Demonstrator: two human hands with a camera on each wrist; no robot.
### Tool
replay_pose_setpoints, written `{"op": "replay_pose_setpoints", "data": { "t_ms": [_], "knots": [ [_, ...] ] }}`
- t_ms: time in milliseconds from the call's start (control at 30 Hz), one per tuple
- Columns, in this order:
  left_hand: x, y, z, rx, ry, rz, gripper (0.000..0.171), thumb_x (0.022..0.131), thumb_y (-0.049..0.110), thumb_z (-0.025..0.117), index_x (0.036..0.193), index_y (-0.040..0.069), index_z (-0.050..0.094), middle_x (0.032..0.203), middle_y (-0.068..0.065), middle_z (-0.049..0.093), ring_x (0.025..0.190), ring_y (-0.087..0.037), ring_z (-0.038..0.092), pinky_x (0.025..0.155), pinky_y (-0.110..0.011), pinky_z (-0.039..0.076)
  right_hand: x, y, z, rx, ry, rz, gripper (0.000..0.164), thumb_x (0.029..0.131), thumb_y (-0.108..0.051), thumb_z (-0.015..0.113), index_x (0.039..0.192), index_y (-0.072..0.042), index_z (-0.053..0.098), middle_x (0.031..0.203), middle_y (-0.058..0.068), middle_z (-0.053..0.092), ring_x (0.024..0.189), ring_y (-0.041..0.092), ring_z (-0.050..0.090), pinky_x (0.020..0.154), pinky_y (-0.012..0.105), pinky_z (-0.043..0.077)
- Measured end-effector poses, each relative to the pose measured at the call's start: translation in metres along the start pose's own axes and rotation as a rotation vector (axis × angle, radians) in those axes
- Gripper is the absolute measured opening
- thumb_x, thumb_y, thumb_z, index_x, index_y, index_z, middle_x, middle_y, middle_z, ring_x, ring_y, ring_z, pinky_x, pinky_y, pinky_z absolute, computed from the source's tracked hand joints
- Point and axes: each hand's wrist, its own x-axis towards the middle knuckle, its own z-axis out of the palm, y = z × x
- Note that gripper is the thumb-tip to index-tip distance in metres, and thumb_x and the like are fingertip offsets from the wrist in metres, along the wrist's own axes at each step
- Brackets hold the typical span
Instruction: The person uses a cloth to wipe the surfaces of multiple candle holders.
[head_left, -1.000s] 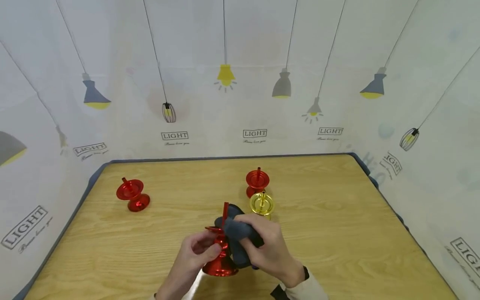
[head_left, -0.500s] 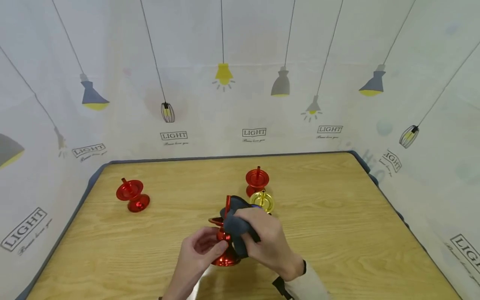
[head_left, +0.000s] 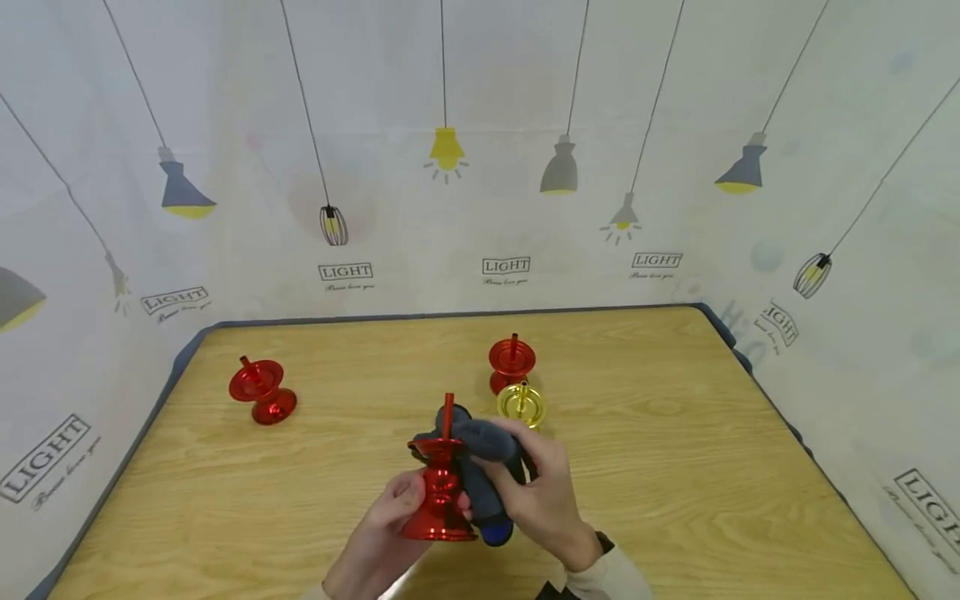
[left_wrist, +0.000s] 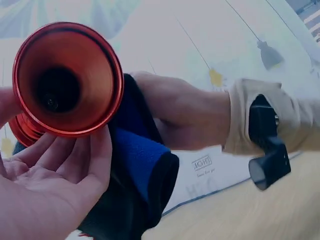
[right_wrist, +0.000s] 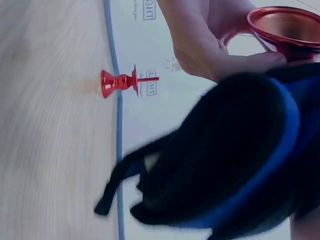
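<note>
A shiny red candle holder [head_left: 440,510], with a thin upright tube above its dish, is held up over the table. My left hand [head_left: 384,523] grips it by its waist and lower body from the left. My right hand [head_left: 546,490] pinches a bunched dark blue-grey cloth [head_left: 483,492] against the dish and the right side of the holder. Part of the cloth passes behind the tube. In the left wrist view the holder's hollow base [left_wrist: 92,60] faces the camera, with left fingers beneath it. The folded cloth [right_wrist: 215,145] covers much of the right wrist view.
Another red candle holder [head_left: 275,407] stands at the left of the wooden table [head_left: 660,467]. A third red one [head_left: 512,357] stands beyond the hands, with a gold candle holder [head_left: 522,407] just in front of it. A printed wall sheet [head_left: 390,175] surrounds the table.
The held holder has shifted slightly left and its tilted dish now sits nearly level. My left fingers have changed their hold on it. The cloth has moved around the dish, behind the tube.
</note>
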Motion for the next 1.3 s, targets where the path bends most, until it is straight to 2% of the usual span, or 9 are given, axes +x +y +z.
{"op": "replay_pose_setpoints", "data": {
  "t_ms": [100, 333, 400, 567, 800, 900, 967, 1200, 1300],
  "knots": [
    [0.000, 0.000, -0.003, 0.032, -0.001, 0.008, 0.035, 0.111, 0.025, 0.038, 0.127, 0.016, 0.068, 0.113, 0.003, 0.075, 0.107, -0.010, 0.069, 0.101, -0.033, 0.052, 0.000, 0.001, 0.000, -0.025, 0.000, -0.010, 0.038, 0.081, 0.015, 0.074, 0.115, -0.001, 0.067, 0.101, 0.016, 0.075, 0.093, 0.019, 0.073, 0.090, 0.025, 0.056],
    [0.003, 0.005, 0.018, 0.608, 0.598, 0.023, 0.030, 0.093, 0.014, 0.072, 0.118, -0.003, 0.067, 0.102, -0.005, 0.072, 0.092, -0.014, 0.069, 0.081, -0.024, 0.057, 0.002, 0.005, -0.002, -0.255, -0.028, -0.215, 0.017, 0.100, -0.013, 0.063, 0.111, -0.001, 0.066, 0.102, 0.010, 0.072, 0.093, 0.023, 0.072, 0.093, 0.026, 0.055],
    [0.005, 0.003, 0.024, 0.675, 0.671, 0.041, 0.027, 0.089, 0.015, 0.078, 0.110, 0.001, 0.071, 0.097, -0.009, 0.073, 0.085, -0.016, 0.070, 0.078, -0.025, 0.058, 0.003, 0.006, -0.001, -0.278, -0.034, -0.257, 0.017, 0.100, -0.014, 0.062, 0.111, 0.000, 0.066, 0.102, 0.010, 0.072, 0.093, 0.023, 0.071, 0.093, 0.028, 0.056],
    [0.004, 0.001, 0.023, 0.574, 0.632, 0.067, 0.029, 0.091, 0.015, 0.076, 0.114, -0.002, 0.070, 0.098, -0.005, 0.075, 0.089, -0.017, 0.071, 0.079, -0.028, 0.059, 0.004, 0.004, 0.000, -0.218, -0.043, -0.250, 0.019, 0.099, -0.011, 0.065, 0.113, 0.001, 0.066, 0.103, 0.012, 0.072, 0.095, 0.025, 0.072, 0.095, 0.028, 0.055],
    [-0.002, -0.001, 0.008, 0.092, 0.177, 0.004, 0.029, 0.107, 0.025, 0.051, 0.129, 0.016, 0.066, 0.114, 0.004, 0.075, 0.107, -0.011, 0.069, 0.100, -0.032, 0.053, -0.001, 0.000, 0.002, 0.006, 0.002, -0.008, 0.033, 0.087, 0.012, 0.070, 0.118, 0.001, 0.065, 0.105, 0.019, 0.073, 0.098, 0.016, 0.072, 0.091, 0.025, 0.056],
    [-0.001, 0.001, 0.007, 0.011, 0.091, -0.050, 0.033, 0.109, 0.029, 0.043, 0.130, 0.017, 0.066, 0.114, 0.004, 0.075, 0.108, -0.011, 0.069, 0.104, -0.033, 0.050, -0.003, 0.000, 0.004, 0.031, 0.029, 0.062, 0.037, 0.085, 0.017, 0.069, 0.118, 0.001, 0.066, 0.104, 0.019, 0.073, 0.098, 0.012, 0.070, 0.088, 0.024, 0.056],
    [-0.002, 0.004, 0.008, 0.084, 0.126, -0.047, 0.034, 0.109, 0.026, 0.043, 0.131, 0.011, 0.065, 0.113, 0.003, 0.075, 0.108, -0.011, 0.070, 0.102, -0.033, 0.051, -0.003, 0.000, 0.004, 0.012, 0.032, 0.066, 0.037, 0.085, 0.017, 0.069, 0.117, 0.001, 0.066, 0.103, 0.019, 0.073, 0.097, 0.013, 0.071, 0.089, 0.024, 0.056],
    [0.002, 0.012, 0.021, 0.647, 0.551, 0.012, 0.032, 0.095, 0.020, 0.072, 0.119, -0.001, 0.068, 0.105, -0.008, 0.074, 0.096, -0.016, 0.070, 0.084, -0.026, 0.057, 0.007, 0.000, 0.002, -0.236, -0.021, -0.171, 0.020, 0.095, -0.002, 0.068, 0.114, -0.001, 0.066, 0.104, 0.012, 0.073, 0.095, 0.024, 0.073, 0.096, 0.026, 0.055],
    [0.004, 0.012, 0.021, 0.728, 0.584, 0.032, 0.026, 0.092, 0.020, 0.075, 0.111, 0.002, 0.072, 0.103, -0.012, 0.074, 0.092, -0.019, 0.071, 0.083, -0.027, 0.058, 0.010, -0.001, 0.005, -0.266, -0.043, -0.238, 0.018, 0.100, -0.011, 0.062, 0.114, 0.000, 0.065, 0.105, 0.011, 0.072, 0.095, 0.025, 0.072, 0.097, 0.028, 0.055]
  ]
}}
